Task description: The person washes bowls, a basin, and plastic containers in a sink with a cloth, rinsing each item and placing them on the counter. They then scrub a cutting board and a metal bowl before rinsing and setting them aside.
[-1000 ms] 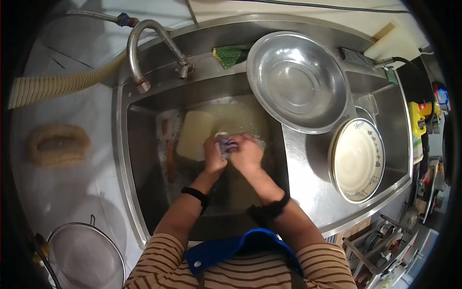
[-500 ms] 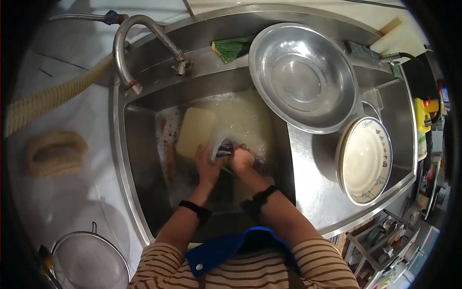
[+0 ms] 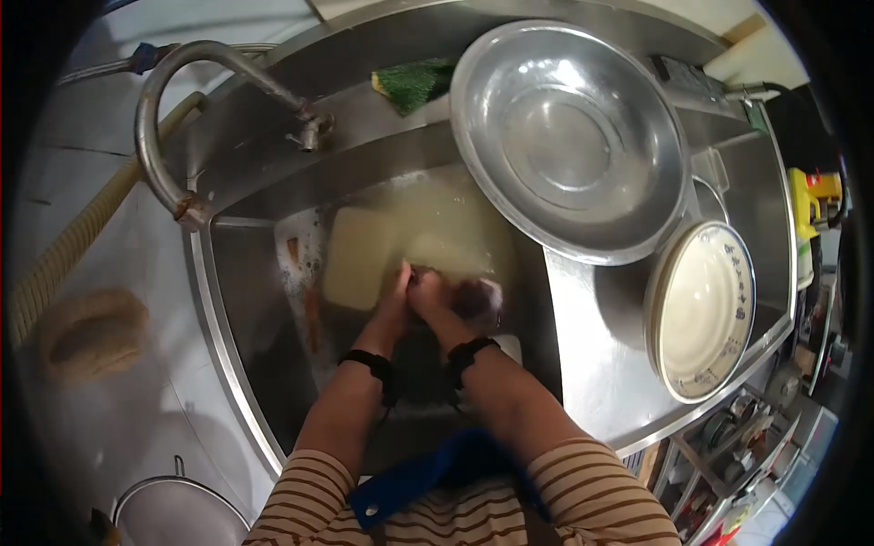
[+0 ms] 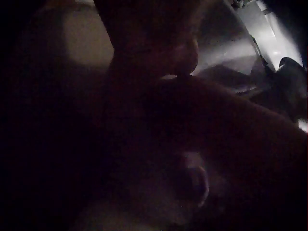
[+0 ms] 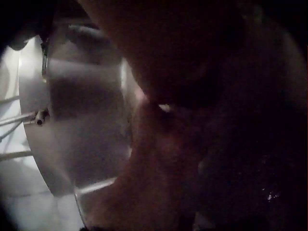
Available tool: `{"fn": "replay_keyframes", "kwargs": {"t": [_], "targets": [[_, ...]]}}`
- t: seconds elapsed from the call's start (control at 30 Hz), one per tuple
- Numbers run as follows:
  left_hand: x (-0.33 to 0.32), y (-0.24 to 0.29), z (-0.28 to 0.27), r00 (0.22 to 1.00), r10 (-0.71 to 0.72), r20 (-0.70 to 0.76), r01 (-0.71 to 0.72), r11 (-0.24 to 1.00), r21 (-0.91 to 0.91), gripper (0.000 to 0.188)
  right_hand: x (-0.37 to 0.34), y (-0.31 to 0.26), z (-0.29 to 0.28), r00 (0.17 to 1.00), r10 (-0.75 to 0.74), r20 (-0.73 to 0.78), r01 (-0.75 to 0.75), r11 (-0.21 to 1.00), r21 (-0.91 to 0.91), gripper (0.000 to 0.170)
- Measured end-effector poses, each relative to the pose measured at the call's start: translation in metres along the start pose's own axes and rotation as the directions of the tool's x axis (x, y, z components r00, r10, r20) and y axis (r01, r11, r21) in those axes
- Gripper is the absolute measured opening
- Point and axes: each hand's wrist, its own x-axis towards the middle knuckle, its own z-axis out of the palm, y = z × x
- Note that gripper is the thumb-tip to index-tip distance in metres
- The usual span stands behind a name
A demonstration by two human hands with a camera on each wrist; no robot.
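In the head view my left hand (image 3: 393,298) and right hand (image 3: 431,297) meet over cloudy water in the sink (image 3: 238,300). Between them they grip a wet purple-and-white cloth (image 3: 477,298). A dark bit of it shows at the fingertips, and a bunched part trails into the water to the right of my right hand. Most of the fingers are hidden behind the hands. Left of the hands a pale yellow rectangular thing (image 3: 357,259) lies in the water. Both wrist views are very dark; in the right one my hands press close together.
A large metal basin (image 3: 555,150) sits at the sink's right rear, with stacked cream bowls (image 3: 706,309) in front of it. The curved faucet (image 3: 150,136) stands at the back left. A green scouring pad (image 3: 410,86) lies on the back ledge. A sieve (image 3: 177,514) is at lower left.
The hands have drawn closer together, and the cloth has gone from between them to mostly right of the right hand. The head view has shifted, so the faucet appears farther left.
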Motion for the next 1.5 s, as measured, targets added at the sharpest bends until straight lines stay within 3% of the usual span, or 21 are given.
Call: {"fn": "replay_keyframes", "kwargs": {"t": [0.07, 0.13, 0.2, 0.27, 0.33, 0.37, 0.43, 0.5, 0.57, 0.6, 0.67, 0.7, 0.8, 1.0, 1.07, 1.13, 1.2, 1.23, 1.27, 1.33, 1.5], "targets": [[0.004, -0.005, -0.004, 0.991, -0.13, 0.031, 0.134, 0.956, -0.262, 0.057, 0.005, 0.001, -0.001, 0.971, -0.134, 0.197, 0.147, 0.988, -0.051, 0.029], [0.006, -0.016, -0.017, 0.953, 0.277, 0.122, -0.282, 0.959, 0.027, 0.052, -0.007, 0.003, -0.025, 0.958, -0.269, 0.095, 0.286, 0.907, -0.31, 0.022], [-0.033, 0.002, 0.015, 0.901, 0.433, -0.034, -0.424, 0.895, 0.139, 0.044, -0.005, 0.014, -0.049, 0.998, -0.024, 0.059, 0.042, 0.946, -0.322, 0.018], [-0.058, 0.003, 0.043, 0.859, 0.458, -0.227, -0.429, 0.888, 0.166, 0.037, 0.015, 0.051, -0.035, 0.985, -0.104, -0.138, 0.083, 0.985, -0.154, 0.024], [-0.072, -0.014, 0.049, 0.789, 0.608, -0.088, -0.382, 0.597, 0.706, 0.033, 0.019, 0.044, -0.053, 0.976, 0.202, 0.087, -0.2, 0.979, -0.035, 0.025], [-0.077, -0.013, 0.05, 0.783, 0.617, -0.079, -0.394, 0.59, 0.705, 0.033, 0.01, 0.035, -0.059, 0.98, 0.198, -0.006, -0.198, 0.979, 0.04, 0.024], [-0.083, -0.007, 0.046, 0.993, 0.067, -0.092, -0.036, 0.951, 0.308, 0.033, -0.004, 0.03, -0.074, 0.994, 0.06, 0.089, -0.072, 0.988, 0.138, 0.023], [-0.06, -0.008, 0.019, 0.998, -0.017, 0.059, 0.018, 1.0, -0.004, 0.032, -0.022, 0.036, -0.062, 0.978, -0.08, 0.193, 0.03, 0.968, 0.247, 0.023], [-0.033, 0.001, 0.005, 0.969, -0.097, 0.229, 0.176, 0.918, -0.356, 0.027, -0.032, 0.04, -0.036, 0.751, -0.66, -0.006, 0.646, 0.732, 0.216, 0.036], [-0.022, 0.003, 0.005, 0.969, -0.094, 0.229, 0.173, 0.919, -0.354, 0.027, -0.036, 0.039, -0.03, 0.75, -0.662, -0.009, 0.648, 0.731, 0.216, 0.036], [-0.007, 0.003, 0.008, 0.99, 0.11, 0.084, -0.09, 0.973, -0.214, 0.037, -0.055, 0.023, -0.042, 0.993, -0.118, -0.002, 0.103, 0.853, 0.512, 0.04], [-0.002, 0.002, 0.009, 0.98, 0.171, 0.105, -0.158, 0.98, -0.123, 0.049, -0.065, 0.004, -0.063, 0.993, 0.043, -0.112, 0.056, 0.661, 0.749, 0.045], [-0.025, -0.002, 0.033, 0.915, 0.402, 0.029, -0.392, 0.871, 0.298, 0.049, -0.037, 0.041, -0.042, 0.995, 0.092, 0.029, -0.092, 0.827, 0.555, 0.043], [-0.026, 0.005, 0.041, 0.921, 0.368, -0.128, -0.366, 0.93, 0.041, 0.034, -0.007, 0.049, -0.004, 0.954, -0.255, 0.158, 0.125, 0.816, 0.564, 0.029], [-0.028, 0.017, 0.03, 0.983, 0.161, 0.087, -0.138, 0.965, -0.222, 0.026, -0.023, 0.032, -0.012, 0.835, -0.533, -0.135, 0.547, 0.778, 0.308, 0.025], [-0.043, 0.02, 0.039, 0.963, 0.271, 0.004, -0.27, 0.962, -0.028, 0.022, -0.027, 0.017, -0.023, 0.832, -0.492, -0.255, 0.551, 0.786, 0.282, 0.022], [-0.061, 0.01, 0.046, 0.809, 0.57, -0.141, -0.517, 0.805, 0.291, 0.026, -0.019, 0.005, -0.034, 0.998, 0.022, 0.052, -0.032, 0.98, 0.197, 0.025], [-0.041, -0.016, 0.027, 0.78, 0.609, -0.144, -0.53, 0.765, 0.366, 0.032, -0.009, 0.012, -0.029, 0.932, 0.284, 0.226, -0.362, 0.77, 0.526, 0.03], [-0.047, -0.013, 0.032, 0.781, 0.608, -0.144, -0.528, 0.765, 0.369, 0.032, -0.006, 0.015, -0.028, 0.931, 0.284, 0.228, -0.364, 0.768, 0.527, 0.03], [-0.058, -0.01, 0.047, 0.738, 0.656, -0.156, -0.55, 0.72, 0.424, 0.028, -0.002, 0.021, -0.029, 0.982, 0.01, 0.191, -0.028, 0.995, 0.091, 0.029], [-0.04, 0.035, 0.012, 0.991, 0.132, 0.036, -0.134, 0.986, 0.099, 0.024, -0.025, 0.023, -0.017, 0.874, -0.48, 0.083, 0.462, 0.871, 0.17, 0.03]]}}
